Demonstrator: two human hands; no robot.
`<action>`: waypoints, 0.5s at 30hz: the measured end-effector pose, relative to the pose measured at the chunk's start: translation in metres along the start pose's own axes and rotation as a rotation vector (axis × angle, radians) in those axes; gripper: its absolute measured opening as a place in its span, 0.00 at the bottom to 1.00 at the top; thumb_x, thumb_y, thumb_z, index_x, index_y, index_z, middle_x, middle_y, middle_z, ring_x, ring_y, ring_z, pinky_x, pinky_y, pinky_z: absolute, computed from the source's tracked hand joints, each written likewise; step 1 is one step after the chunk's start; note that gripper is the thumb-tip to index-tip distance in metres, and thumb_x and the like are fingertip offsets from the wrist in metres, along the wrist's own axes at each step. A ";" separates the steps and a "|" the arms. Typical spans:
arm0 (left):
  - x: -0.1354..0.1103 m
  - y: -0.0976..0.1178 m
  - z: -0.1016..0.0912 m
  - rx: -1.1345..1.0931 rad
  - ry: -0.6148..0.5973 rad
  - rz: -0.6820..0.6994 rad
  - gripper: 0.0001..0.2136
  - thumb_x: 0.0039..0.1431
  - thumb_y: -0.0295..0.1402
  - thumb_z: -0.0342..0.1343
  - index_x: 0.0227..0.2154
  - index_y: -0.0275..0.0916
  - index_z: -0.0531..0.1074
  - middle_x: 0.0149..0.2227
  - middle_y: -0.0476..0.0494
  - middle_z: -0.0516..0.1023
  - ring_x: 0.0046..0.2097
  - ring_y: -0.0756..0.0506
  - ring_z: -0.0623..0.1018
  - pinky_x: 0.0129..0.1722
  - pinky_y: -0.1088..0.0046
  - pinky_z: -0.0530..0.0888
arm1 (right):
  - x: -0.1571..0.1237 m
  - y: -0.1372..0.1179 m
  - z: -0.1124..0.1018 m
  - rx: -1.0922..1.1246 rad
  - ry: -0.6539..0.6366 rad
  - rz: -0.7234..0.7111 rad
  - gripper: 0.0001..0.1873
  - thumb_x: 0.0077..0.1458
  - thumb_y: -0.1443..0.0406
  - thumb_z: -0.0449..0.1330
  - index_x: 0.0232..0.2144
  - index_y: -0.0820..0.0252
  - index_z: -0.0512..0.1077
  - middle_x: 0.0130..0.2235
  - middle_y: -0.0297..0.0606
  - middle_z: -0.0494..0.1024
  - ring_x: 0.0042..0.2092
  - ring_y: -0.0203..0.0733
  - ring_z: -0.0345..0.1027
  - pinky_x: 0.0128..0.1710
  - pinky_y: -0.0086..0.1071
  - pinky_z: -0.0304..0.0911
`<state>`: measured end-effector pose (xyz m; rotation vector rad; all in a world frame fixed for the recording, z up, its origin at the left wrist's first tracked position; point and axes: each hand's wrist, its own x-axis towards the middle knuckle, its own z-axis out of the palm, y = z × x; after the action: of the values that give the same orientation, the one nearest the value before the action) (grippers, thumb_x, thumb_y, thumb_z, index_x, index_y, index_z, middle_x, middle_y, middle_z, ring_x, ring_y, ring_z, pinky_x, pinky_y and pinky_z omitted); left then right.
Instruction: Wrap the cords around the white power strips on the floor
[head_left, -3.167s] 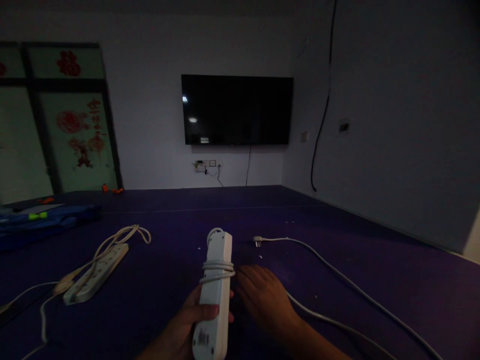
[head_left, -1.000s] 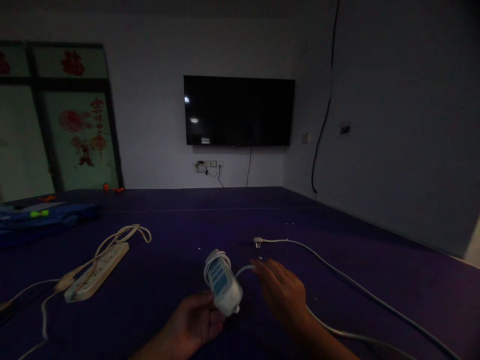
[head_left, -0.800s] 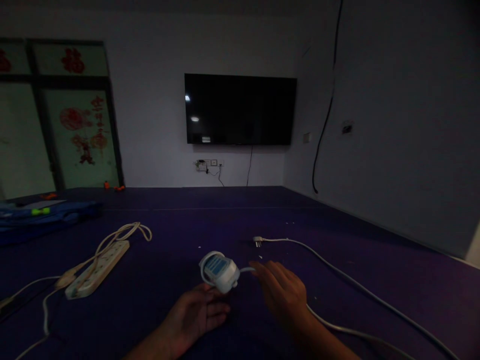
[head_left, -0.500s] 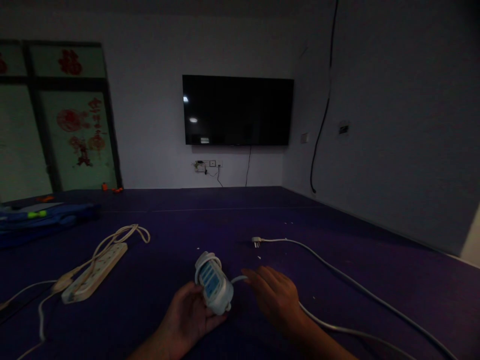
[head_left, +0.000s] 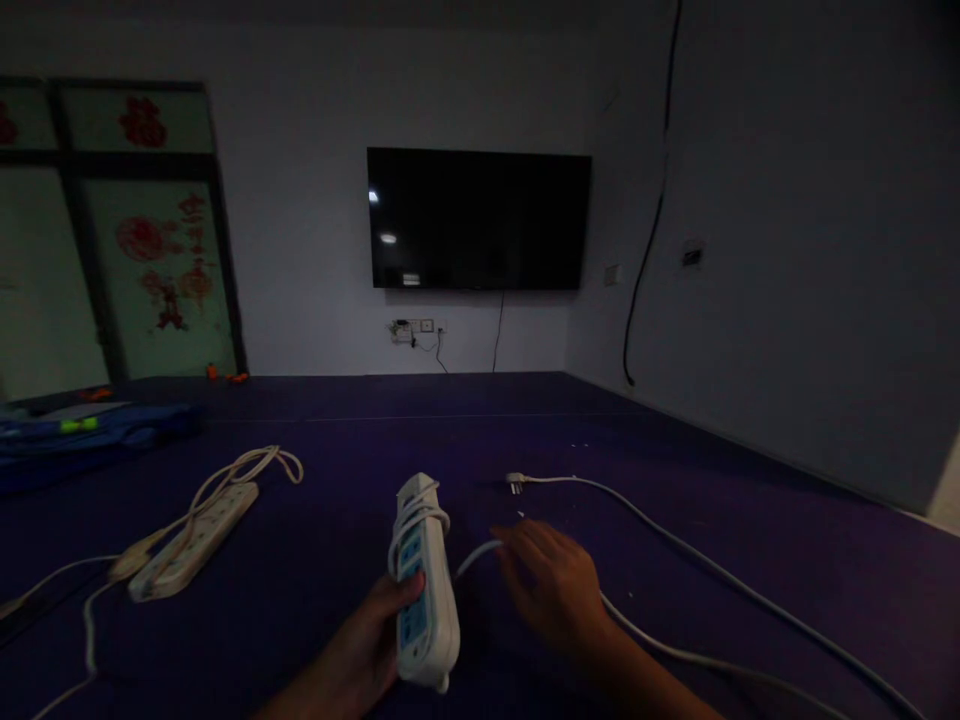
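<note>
A white power strip [head_left: 436, 610] with blue socket faces is tilted up in my left hand [head_left: 371, 640], the thumb pressed on its face. Loops of its white cord are wound around the strip's far end. To the right, my right hand [head_left: 551, 580] has its fingers closed on the cord [head_left: 480, 550], which runs from the strip into the hand. Beyond the wrist the cord trails off toward the lower right. The cord's plug [head_left: 515, 480] lies on the purple surface ahead of my right hand, its pins showing.
A second white power strip [head_left: 196, 545] with a bundled cord lies at the left. Folded blue cloth [head_left: 142, 425] is behind it. Small orange objects [head_left: 237, 378] sit near the far edge of the purple surface [head_left: 360, 450]. A television [head_left: 480, 220] hangs on the wall.
My left hand has turned the power strip more upright, its long face now toward me with the thumb across it. My right hand has barely moved and keeps the cord.
</note>
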<state>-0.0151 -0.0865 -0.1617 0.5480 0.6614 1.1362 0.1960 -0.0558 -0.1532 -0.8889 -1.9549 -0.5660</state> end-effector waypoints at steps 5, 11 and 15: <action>-0.008 0.003 0.004 0.047 -0.113 0.028 0.24 0.30 0.28 0.72 0.36 0.36 0.73 0.31 0.46 0.77 0.32 0.47 0.75 0.36 0.69 0.70 | -0.001 -0.001 0.001 0.103 -0.224 0.087 0.12 0.52 0.68 0.53 0.38 0.57 0.73 0.33 0.37 0.77 0.33 0.38 0.70 0.33 0.30 0.61; -0.013 0.003 0.010 0.050 -0.242 0.020 0.19 0.35 0.27 0.70 0.34 0.36 0.74 0.29 0.48 0.76 0.31 0.50 0.75 0.34 0.74 0.68 | -0.003 -0.025 0.011 0.047 -0.453 -0.049 0.08 0.48 0.70 0.56 0.33 0.58 0.71 0.31 0.35 0.75 0.34 0.40 0.67 0.32 0.31 0.57; -0.013 0.000 0.010 0.080 -0.381 -0.019 0.17 0.35 0.27 0.69 0.32 0.35 0.75 0.28 0.47 0.76 0.29 0.50 0.74 0.30 0.76 0.67 | -0.006 -0.031 0.021 -0.031 -0.610 -0.166 0.03 0.47 0.71 0.57 0.27 0.61 0.70 0.29 0.37 0.74 0.31 0.39 0.66 0.28 0.30 0.54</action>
<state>-0.0121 -0.0993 -0.1522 0.8007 0.3815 0.9555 0.1631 -0.0638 -0.1696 -1.0042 -2.5933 -0.4493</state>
